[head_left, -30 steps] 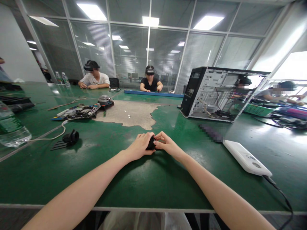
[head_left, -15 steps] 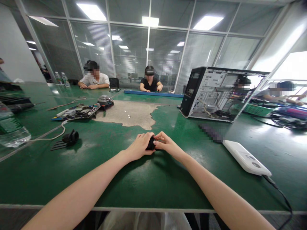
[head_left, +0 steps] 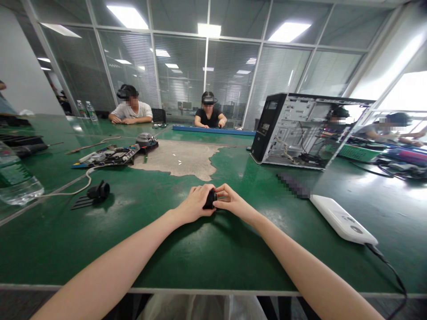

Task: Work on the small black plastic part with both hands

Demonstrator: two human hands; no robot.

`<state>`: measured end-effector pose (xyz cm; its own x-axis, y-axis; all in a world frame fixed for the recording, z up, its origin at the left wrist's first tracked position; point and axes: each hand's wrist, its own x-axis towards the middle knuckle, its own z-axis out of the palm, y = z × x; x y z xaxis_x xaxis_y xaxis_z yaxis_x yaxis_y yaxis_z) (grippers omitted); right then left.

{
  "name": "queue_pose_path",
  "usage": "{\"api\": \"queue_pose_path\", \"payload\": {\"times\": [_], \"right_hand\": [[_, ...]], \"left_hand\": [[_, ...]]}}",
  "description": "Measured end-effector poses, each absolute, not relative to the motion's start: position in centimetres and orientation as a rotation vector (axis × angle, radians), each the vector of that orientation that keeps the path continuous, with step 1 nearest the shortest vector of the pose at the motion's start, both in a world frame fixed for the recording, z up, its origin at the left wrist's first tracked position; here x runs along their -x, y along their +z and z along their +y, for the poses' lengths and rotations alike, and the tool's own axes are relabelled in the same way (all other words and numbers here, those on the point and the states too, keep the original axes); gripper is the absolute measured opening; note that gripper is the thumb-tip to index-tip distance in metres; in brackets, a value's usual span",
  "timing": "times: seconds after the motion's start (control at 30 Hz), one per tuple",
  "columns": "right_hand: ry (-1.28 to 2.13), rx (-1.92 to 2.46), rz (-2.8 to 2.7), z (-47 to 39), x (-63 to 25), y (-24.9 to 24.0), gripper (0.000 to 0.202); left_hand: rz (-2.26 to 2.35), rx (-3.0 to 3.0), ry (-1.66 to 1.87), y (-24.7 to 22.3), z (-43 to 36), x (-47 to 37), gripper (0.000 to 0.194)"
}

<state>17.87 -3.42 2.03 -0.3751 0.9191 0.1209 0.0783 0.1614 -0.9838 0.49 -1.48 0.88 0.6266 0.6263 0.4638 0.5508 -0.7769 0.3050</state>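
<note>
while in 2 hands (head_left: 195, 202) (head_left: 231, 199), black part (head_left: 209, 200)

The left hand (head_left: 196, 202) grips a small black part (head_left: 210, 199), and the right hand (head_left: 230, 200) pinches its right side. Left of this black part lies a black pronged piece (head_left: 98, 192); beyond that, also left of it, sits a circuit board (head_left: 108, 155). An open computer case (head_left: 300, 131) stands beyond it to the right, and a white power bank (head_left: 343, 219) lies to its right.
</note>
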Motion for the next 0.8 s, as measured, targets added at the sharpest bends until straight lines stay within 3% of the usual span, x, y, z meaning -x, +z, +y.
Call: {"api": "queue_pose_path", "payload": {"times": [0.17, 0.63, 0.8], "right_hand": [[1.314, 1.003, -1.589, -3.48, -17.68, 2.03, 0.027], [1.333, 0.964, -1.614, -3.5, -17.92, 2.09, 0.037], [1.357, 1.008, -1.557, -3.63, -17.69, 2.2, 0.031]], "left_hand": [[0.985, -2.699, 0.856, 0.87, -1.51, -0.57, 0.051], [0.97, -2.689, 0.884, 1.11, -2.08, -0.45, 0.052], [0.953, -2.69, 0.87, 1.36, -2.19, -0.45, 0.055]]}}
